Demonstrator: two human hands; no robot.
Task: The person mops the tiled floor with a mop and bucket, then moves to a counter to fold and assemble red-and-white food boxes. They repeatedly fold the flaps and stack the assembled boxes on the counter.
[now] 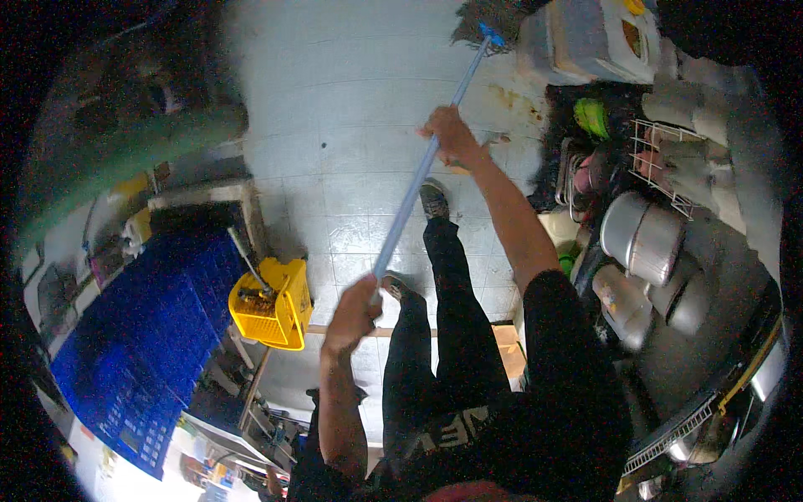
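A mop with a long light-blue handle (410, 201) slants across the view from lower left to upper right. My left hand (351, 316) is wrapped round its near end, in front of my body. Farther up the handle, my right hand (454, 138) grips it with the arm stretched out. The grey stringy mop head (473, 23) lies on the floor at the top right, joined to the handle by a blue clamp (492, 35). It is beside a large whitish plastic container (577, 42).
Pale floor tiles (335, 109) look wet, with brownish stains near the right side. At left stand a yellow mop wringer bucket (272, 305) and a blue plastic crate (150, 335). Along the right are metal pots (642, 237), a white wire rack (665, 167) and a green item (591, 118).
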